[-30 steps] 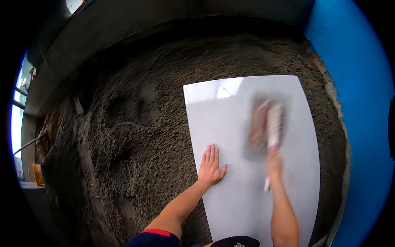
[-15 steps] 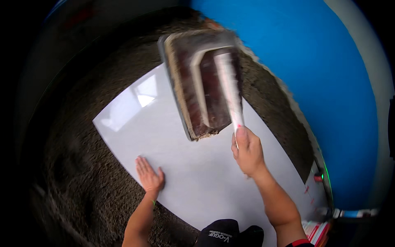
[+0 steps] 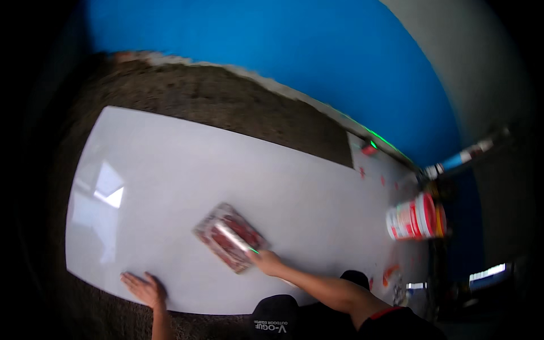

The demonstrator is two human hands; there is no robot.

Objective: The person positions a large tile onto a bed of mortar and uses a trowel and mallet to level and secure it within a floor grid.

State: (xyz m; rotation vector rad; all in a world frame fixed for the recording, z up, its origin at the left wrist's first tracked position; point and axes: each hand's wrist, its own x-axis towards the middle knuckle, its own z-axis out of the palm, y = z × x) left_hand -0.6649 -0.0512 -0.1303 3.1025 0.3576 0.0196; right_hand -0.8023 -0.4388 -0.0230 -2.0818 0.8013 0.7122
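White tile [image 3: 170, 164] with a flat-plated tool [image 3: 229, 239] over its middle: right hand [image 3: 266, 263] on the handle, left hand [image 3: 146, 290] by the near edge.

The tile stretches sideways, its reflecting end at left; a strip of dark rough bed [image 3: 226, 96] borders its far edge, and a blurred white-and-red bucket [image 3: 407, 221] stands toward its right end. The tool, reddish-brown with a pale handle, has its long axis slanting across the tile, from its left, far side toward its right, near side; blur hides whether the plate touches. From the right hand, closed around the handle, the plate lies toward the tile's left end and far edge. The left hand, farther from it, lies spread and holding nothing near the tile's left, near corner.
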